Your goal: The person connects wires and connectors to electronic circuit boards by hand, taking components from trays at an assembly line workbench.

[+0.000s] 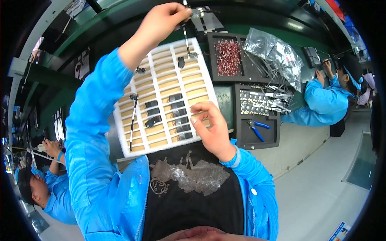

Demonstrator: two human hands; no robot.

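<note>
My left hand (163, 22) is stretched out beyond the far edge of a white foam tray (189, 144), its thumb and forefinger pinched together. They close on a thin black-and-white flexible strip (186, 36), which runs down over the tray. My right hand (212, 128) hovers at the tray's right side with fingers loosely curled and apart, and nothing shows between them. Several small dark modules (179, 113) lie in the slots beside it. Another black-and-white strip (132, 124) rests along the tray's left part.
Right of the tray, a black bin holds small red-and-white parts (228, 57) beside a clear plastic bag (273, 50). A nearer black tray has silvery parts (254, 102) and blue-handled cutters (257, 130). Co-workers in blue sit at left (56, 201) and right (327, 100).
</note>
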